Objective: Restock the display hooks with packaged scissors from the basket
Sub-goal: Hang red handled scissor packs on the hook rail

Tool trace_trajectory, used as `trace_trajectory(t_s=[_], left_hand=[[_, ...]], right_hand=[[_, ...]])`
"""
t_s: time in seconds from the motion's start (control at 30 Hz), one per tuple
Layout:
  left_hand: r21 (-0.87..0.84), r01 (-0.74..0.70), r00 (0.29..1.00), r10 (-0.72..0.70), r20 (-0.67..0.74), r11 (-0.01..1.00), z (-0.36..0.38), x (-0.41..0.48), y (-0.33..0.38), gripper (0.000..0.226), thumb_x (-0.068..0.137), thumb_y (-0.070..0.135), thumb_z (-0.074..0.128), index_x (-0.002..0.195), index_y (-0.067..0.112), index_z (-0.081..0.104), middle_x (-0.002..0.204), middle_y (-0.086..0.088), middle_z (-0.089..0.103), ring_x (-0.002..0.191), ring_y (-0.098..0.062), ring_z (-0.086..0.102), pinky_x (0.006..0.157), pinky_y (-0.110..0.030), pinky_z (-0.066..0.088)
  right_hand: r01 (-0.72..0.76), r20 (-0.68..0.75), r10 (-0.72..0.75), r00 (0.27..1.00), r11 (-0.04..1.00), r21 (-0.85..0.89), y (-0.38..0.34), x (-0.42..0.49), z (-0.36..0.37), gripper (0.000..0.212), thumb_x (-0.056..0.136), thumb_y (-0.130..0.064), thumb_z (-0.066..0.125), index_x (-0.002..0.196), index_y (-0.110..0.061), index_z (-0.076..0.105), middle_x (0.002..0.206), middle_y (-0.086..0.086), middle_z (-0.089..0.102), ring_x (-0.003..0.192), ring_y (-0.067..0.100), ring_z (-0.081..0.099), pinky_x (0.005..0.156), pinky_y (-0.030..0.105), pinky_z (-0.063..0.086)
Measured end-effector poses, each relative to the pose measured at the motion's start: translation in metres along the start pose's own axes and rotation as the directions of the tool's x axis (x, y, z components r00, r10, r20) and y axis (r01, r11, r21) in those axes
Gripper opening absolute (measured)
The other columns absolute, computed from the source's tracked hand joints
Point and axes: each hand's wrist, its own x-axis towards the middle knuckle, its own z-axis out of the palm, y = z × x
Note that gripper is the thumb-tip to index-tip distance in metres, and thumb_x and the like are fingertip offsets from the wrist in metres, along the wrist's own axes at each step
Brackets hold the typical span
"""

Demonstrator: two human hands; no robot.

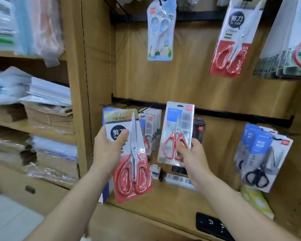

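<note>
My left hand grips a long pack of red-handled scissors with a red card bottom; a second pack seems to lie behind it. My right hand pinches a smaller blue-topped pack of red-handled scissors by its lower edge, held upright in front of the lower black hook rail. Packs hang on the lower hooks just behind both held packs. The basket is out of view.
On the upper rail hang a pale blue scissors pack, a red one and more at the right edge. Black-handled scissors packs hang lower right. Shelves of stacked paper fill the left. A black phone lies on the shelf.
</note>
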Motion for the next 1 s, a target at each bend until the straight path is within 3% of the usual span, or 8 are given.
trace_trajectory(t_s=[0.07,0.2,0.33,0.73,0.9,1.0], left_hand=[[0.029,0.033,0.999,-0.032,-0.011,0.999,-0.015,-0.006,-0.018,0.014,0.096,0.019,0.073,0.108,0.023,0.067,0.097,-0.001,0.077,0.092,-0.026,0.075,0.076,-0.042,0.060],[0.068,0.071,0.997,-0.068,-0.048,0.995,-0.035,-0.013,-0.043,0.012,0.096,0.018,0.073,0.105,0.023,0.066,0.094,0.000,0.077,0.088,-0.023,0.075,0.071,-0.036,0.058],[0.094,0.093,0.994,-0.088,-0.061,0.991,-0.044,-0.010,-0.056,0.017,0.096,0.022,0.073,0.112,0.020,0.068,0.097,-0.001,0.078,0.089,-0.023,0.076,0.076,-0.041,0.061],[0.061,0.111,0.991,-0.106,-0.077,0.992,-0.052,0.009,-0.074,0.017,0.096,0.025,0.073,0.111,0.026,0.067,0.099,-0.001,0.078,0.091,-0.026,0.076,0.084,-0.057,0.062],[0.037,0.142,0.988,-0.140,-0.066,0.989,-0.048,0.008,-0.075,0.020,0.096,0.027,0.073,0.113,0.023,0.065,0.098,-0.002,0.078,0.088,-0.025,0.078,0.082,-0.057,0.063],[0.010,0.140,0.988,-0.139,-0.064,0.990,-0.044,0.007,-0.071,0.018,0.096,0.025,0.073,0.113,0.024,0.066,0.099,-0.002,0.078,0.091,-0.027,0.077,0.083,-0.058,0.062]], right_hand=[[-0.035,0.027,0.037,0.999,0.998,-0.054,0.020,-0.007,0.006,0.038,0.100,-0.037,0.064,0.136,-0.026,0.055,0.127,-0.006,0.070,0.114,0.018,0.068,0.103,0.050,0.054],[-0.080,0.099,0.091,0.991,0.991,-0.106,0.047,-0.015,0.029,0.013,0.101,-0.020,0.064,0.113,-0.026,0.063,0.106,-0.006,0.077,0.095,0.013,0.075,0.090,0.043,0.061],[-0.059,0.100,0.076,0.992,0.985,-0.161,0.054,-0.002,0.060,0.015,0.100,-0.016,0.066,0.102,-0.029,0.060,0.100,-0.008,0.075,0.094,0.012,0.073,0.093,0.043,0.059],[-0.058,0.068,0.066,0.996,0.992,-0.114,0.066,0.055,0.101,0.020,0.098,-0.027,0.070,0.116,-0.026,0.062,0.110,-0.004,0.073,0.101,0.019,0.072,0.094,0.049,0.059],[-0.056,0.016,0.060,0.998,0.980,-0.190,0.070,0.071,0.106,0.022,0.097,-0.032,0.069,0.116,-0.026,0.060,0.112,-0.004,0.071,0.104,0.022,0.070,0.095,0.049,0.058],[-0.053,-0.091,0.017,0.996,0.909,-0.414,0.070,0.063,0.104,0.049,0.095,-0.038,0.069,0.137,-0.020,0.052,0.128,0.000,0.063,0.121,0.025,0.061,0.103,0.048,0.051]])
